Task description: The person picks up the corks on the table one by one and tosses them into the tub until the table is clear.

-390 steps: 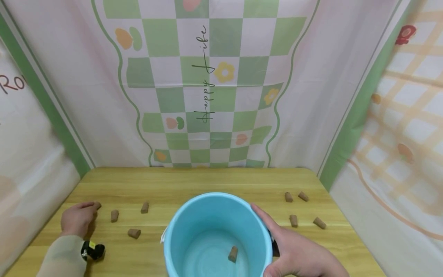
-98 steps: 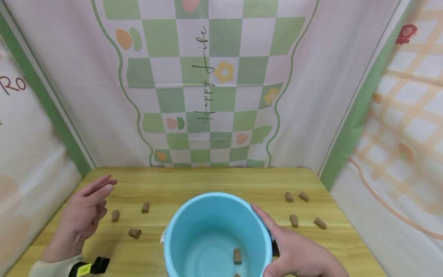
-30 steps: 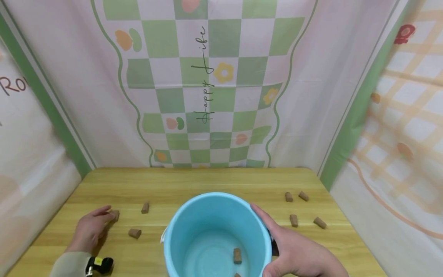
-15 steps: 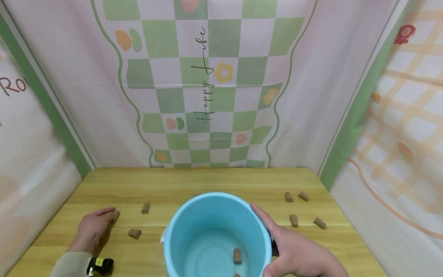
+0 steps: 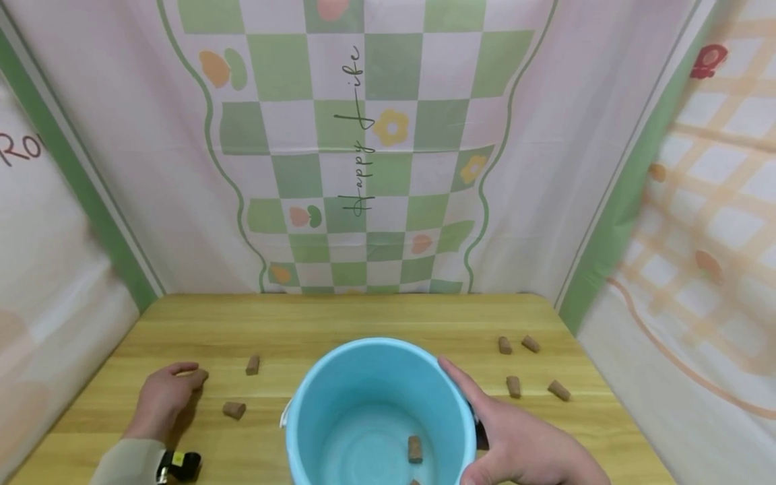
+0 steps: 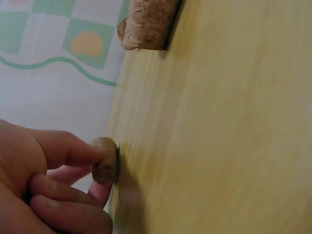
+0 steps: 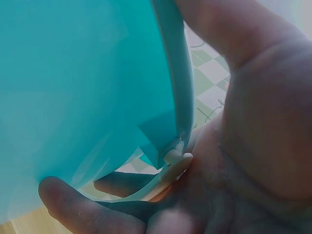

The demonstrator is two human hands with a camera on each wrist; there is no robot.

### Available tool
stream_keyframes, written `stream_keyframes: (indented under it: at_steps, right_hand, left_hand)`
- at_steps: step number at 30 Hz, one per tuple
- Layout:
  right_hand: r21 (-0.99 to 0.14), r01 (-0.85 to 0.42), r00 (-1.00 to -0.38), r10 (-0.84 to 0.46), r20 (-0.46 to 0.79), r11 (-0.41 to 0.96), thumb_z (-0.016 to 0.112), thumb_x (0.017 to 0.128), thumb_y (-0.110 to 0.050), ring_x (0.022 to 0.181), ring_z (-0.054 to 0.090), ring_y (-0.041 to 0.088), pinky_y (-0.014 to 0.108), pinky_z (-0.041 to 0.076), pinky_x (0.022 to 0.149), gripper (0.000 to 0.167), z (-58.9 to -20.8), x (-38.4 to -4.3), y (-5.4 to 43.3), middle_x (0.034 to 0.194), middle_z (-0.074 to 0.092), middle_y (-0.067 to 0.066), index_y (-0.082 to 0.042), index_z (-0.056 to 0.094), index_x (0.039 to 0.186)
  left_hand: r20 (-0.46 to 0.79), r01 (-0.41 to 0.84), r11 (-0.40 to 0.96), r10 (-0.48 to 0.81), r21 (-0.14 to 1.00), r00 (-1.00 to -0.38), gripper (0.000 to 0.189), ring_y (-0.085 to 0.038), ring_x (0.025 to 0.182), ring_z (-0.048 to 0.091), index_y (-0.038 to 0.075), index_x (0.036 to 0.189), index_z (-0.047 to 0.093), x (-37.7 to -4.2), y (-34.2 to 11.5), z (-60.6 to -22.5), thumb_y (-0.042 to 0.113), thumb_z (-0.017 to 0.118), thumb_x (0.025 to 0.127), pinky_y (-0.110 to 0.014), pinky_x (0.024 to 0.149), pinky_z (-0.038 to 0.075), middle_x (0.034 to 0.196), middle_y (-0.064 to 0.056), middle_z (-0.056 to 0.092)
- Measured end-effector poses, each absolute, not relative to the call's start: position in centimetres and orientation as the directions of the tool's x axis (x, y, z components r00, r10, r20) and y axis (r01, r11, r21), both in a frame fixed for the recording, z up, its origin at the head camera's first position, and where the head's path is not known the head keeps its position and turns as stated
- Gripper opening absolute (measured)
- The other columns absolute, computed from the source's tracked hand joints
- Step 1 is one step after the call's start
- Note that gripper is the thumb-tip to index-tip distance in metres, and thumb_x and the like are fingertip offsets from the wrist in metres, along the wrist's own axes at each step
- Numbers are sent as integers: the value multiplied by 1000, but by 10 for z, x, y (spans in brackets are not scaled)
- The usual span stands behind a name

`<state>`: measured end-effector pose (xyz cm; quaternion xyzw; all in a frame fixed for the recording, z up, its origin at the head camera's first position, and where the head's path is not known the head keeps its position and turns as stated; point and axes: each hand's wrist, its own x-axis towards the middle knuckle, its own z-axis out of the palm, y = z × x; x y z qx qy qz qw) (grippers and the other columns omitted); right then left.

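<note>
My left hand [image 5: 161, 399] is low over the table's left side, its thumb and fingers pinching a cork [image 6: 105, 162] that lies at the table surface. Two more corks, one farther back [image 5: 252, 365] and one nearer [image 5: 234, 409], lie to the right of that hand. A light blue bucket [image 5: 377, 343] stands at the front middle, with a cork [image 5: 415, 449] on its floor and part of another at the frame's lower edge. My right hand [image 5: 527, 441] grips the bucket's right side, thumb and fingers spread around the rim and handle joint.
Several loose corks [image 5: 513, 386] are scattered on the wooden table [image 5: 339, 313] to the right of the bucket. The bucket's white handle [image 5: 285, 412] shows at its left side. Printed curtains [image 5: 394, 175] stand behind the table and at both sides.
The far-left cork has left the table, and a second one shows in the bucket. My left hand has come down to another cork and now pinches it. The right hand stays on the bucket.
</note>
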<state>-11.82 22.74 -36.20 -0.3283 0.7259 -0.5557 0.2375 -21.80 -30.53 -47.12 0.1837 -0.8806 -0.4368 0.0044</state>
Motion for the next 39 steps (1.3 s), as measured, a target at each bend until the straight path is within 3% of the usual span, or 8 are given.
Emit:
stream_keyframes:
  at_steps: [4,11,17,20,39]
  right_hand:
    - [-960,-224,-674,-738,26,171,83,84,-29,128,48,37,39,49,96,116,-362,-118,228,154,32,18,-34,-4,160]
    - [-954,-251,-671,-739,49,165,85,82,-30,125,51,35,39,50,94,118,-361,-117,227,152,35,18,-31,-3,160]
    - [-968,-216,-666,-744,49,130,86,81,-27,125,51,35,41,50,95,119,-361,-117,226,151,35,20,-29,-3,161]
    - [-970,-211,-664,-746,53,119,86,81,-26,125,50,35,41,49,96,119,-360,-117,225,152,34,20,-29,-2,161]
    - [-978,-151,-683,-731,0,141,86,81,-27,126,49,38,41,48,97,119,-362,-116,226,152,35,18,-35,-1,160]
  left_hand:
    - [-114,-320,581,-362,749,-925,51,-54,128,37,-7,131,58,-219,-308,-472,30,64,96,-61,106,28,140,-36,42]
    - [-166,-367,537,-386,759,-908,68,-56,132,28,-9,142,43,-214,-315,-473,32,66,93,-61,108,25,145,-39,32]
    - [-144,-347,534,-384,771,-912,65,-53,126,39,-6,137,53,-211,-315,-473,40,67,94,-61,104,30,140,-35,44]
    - [-149,-356,507,-403,785,-903,68,-52,127,37,-6,135,54,-211,-316,-474,46,66,93,-61,105,29,140,-35,44]
    - [-145,-346,516,-390,784,-909,56,-52,132,33,-1,130,63,-211,-321,-475,40,69,93,-61,106,27,144,-32,41]
